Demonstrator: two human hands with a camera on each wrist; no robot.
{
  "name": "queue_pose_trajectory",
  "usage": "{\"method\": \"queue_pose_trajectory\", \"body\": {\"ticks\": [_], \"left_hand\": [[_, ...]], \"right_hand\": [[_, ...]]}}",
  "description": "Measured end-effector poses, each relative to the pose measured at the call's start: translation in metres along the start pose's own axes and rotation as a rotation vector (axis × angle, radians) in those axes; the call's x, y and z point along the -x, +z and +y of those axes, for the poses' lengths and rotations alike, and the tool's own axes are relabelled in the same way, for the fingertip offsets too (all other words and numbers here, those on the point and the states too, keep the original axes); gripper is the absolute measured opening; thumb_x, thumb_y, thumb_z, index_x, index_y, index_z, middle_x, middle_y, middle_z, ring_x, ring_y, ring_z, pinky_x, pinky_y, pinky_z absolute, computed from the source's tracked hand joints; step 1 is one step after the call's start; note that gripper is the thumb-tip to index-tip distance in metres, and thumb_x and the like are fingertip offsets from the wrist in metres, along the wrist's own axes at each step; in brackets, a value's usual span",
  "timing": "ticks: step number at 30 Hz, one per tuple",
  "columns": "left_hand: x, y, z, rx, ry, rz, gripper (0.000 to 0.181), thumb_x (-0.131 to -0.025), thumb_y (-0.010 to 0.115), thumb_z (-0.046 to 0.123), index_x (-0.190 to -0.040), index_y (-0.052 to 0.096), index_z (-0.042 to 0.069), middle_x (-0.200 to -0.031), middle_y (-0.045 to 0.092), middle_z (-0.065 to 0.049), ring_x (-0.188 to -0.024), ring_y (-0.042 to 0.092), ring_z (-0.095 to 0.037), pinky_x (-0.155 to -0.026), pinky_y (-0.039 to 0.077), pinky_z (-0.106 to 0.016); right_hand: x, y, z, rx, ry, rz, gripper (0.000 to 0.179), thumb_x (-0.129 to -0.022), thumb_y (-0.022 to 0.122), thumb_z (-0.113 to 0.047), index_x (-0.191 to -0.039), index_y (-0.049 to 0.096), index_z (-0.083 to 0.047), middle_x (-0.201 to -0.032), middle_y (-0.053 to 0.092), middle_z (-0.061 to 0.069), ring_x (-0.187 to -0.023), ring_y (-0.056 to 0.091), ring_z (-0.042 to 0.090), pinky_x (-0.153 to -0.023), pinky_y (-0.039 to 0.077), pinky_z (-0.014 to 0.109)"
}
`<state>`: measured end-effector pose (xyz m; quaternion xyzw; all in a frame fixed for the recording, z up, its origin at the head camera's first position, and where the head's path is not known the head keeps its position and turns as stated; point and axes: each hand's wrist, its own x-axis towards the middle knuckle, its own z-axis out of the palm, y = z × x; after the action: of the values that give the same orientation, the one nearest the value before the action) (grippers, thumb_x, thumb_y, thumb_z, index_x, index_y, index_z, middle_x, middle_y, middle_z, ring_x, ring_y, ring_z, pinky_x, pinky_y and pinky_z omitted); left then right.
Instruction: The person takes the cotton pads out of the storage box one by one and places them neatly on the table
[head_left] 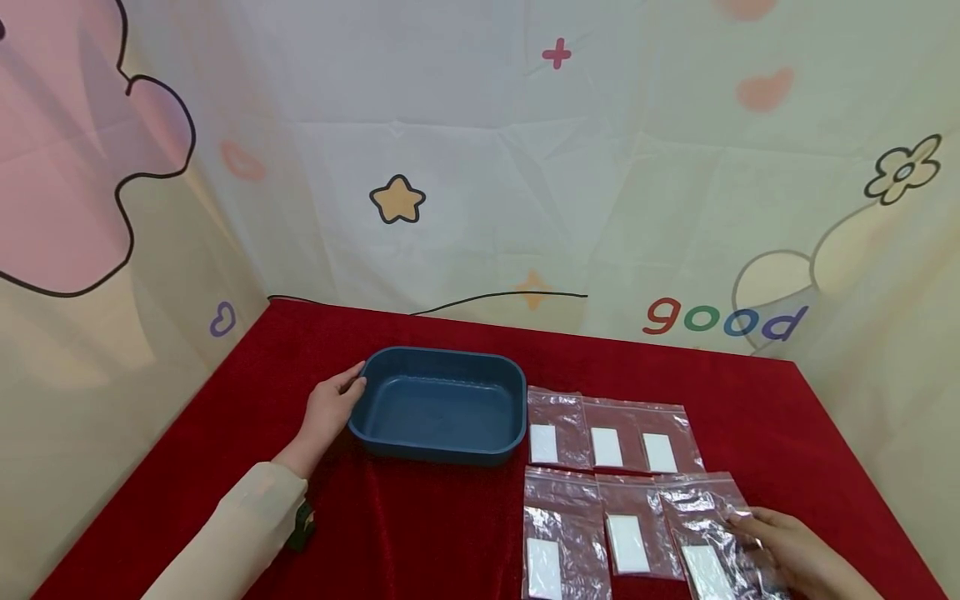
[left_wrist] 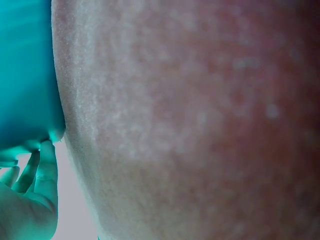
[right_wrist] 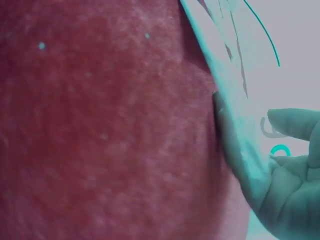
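Note:
A dark blue rectangular basin [head_left: 438, 408] with rounded corners lies on the red cloth. My left hand [head_left: 330, 410] grips its left rim; in the left wrist view, fingers [left_wrist: 46, 172] of that hand reach the edge of the basin [left_wrist: 27, 75]. At the lower right, my right hand [head_left: 787, 546] holds the right edge of a clear zip-lock bag [head_left: 708, 500] with a white rectangular piece [head_left: 707, 573] in it. From the right wrist, the bag [right_wrist: 227, 95] appears tilted up on edge, with a fingertip behind it.
Several similar zip-lock bags, each with a white rectangle, lie in two rows right of the basin, such as the front-left bag [head_left: 566, 533] and a back bag [head_left: 555, 408]. A small dark green object [head_left: 302, 527] sits by the left forearm. Printed curtains [head_left: 480, 208] enclose the red table [head_left: 442, 533].

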<state>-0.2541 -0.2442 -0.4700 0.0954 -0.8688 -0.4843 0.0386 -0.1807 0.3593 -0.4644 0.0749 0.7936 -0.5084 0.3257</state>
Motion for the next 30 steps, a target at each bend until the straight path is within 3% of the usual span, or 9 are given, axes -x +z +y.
{"method": "queue_pose_trajectory", "body": {"ticks": [4, 8, 18, 24, 30], "left_hand": [[0.0, 0.001, -0.001, -0.006, -0.001, -0.002, 0.049, -0.108, 0.049, 0.021, -0.154, 0.044, 0.005, -0.151, 0.053, -0.025, -0.138, 0.053, -0.041, -0.114, 0.047, -0.053], [0.001, 0.001, -0.002, -0.005, -0.008, -0.008, 0.05, -0.108, 0.048, 0.021, -0.155, 0.043, 0.005, -0.151, 0.053, -0.026, -0.138, 0.053, -0.041, -0.114, 0.046, -0.053], [-0.001, 0.0, -0.002, -0.019, -0.003, -0.007, 0.05, -0.108, 0.048, 0.021, -0.155, 0.043, 0.006, -0.149, 0.055, -0.026, -0.136, 0.055, -0.041, -0.113, 0.047, -0.053], [0.0, -0.001, 0.0, -0.019, 0.002, -0.009, 0.05, -0.107, 0.048, 0.02, -0.155, 0.043, 0.005, -0.149, 0.055, -0.026, -0.136, 0.055, -0.041, -0.113, 0.048, -0.053], [-0.001, -0.002, 0.001, -0.024, 0.009, -0.008, 0.05, -0.107, 0.048, 0.02, -0.155, 0.043, 0.004, -0.15, 0.054, -0.026, -0.137, 0.055, -0.041, -0.114, 0.047, -0.054]], "right_hand": [[0.008, 0.006, -0.006, 0.156, 0.033, 0.108, 0.063, -0.109, 0.044, -0.03, -0.136, 0.035, 0.027, -0.107, 0.071, 0.012, -0.09, 0.066, 0.017, -0.081, 0.065, 0.041], [0.015, 0.009, -0.011, 0.252, 0.015, 0.141, 0.059, -0.109, 0.042, -0.023, -0.137, 0.033, 0.027, -0.098, 0.07, 0.004, -0.079, 0.061, 0.016, -0.071, 0.062, 0.032], [0.013, 0.013, -0.011, 0.268, 0.04, 0.175, 0.058, -0.109, 0.045, -0.024, -0.136, 0.037, 0.026, -0.091, 0.064, 0.005, -0.077, 0.061, 0.017, -0.071, 0.063, 0.034], [0.009, 0.008, -0.006, 0.313, 0.034, 0.204, 0.056, -0.103, 0.056, -0.021, -0.135, 0.043, 0.024, -0.095, 0.07, 0.006, -0.079, 0.065, 0.016, -0.077, 0.065, 0.043], [0.007, 0.007, -0.002, 0.323, 0.001, 0.226, 0.052, -0.098, 0.065, -0.013, -0.131, 0.046, 0.022, -0.092, 0.071, 0.009, -0.078, 0.066, 0.017, -0.075, 0.065, 0.045]]}}
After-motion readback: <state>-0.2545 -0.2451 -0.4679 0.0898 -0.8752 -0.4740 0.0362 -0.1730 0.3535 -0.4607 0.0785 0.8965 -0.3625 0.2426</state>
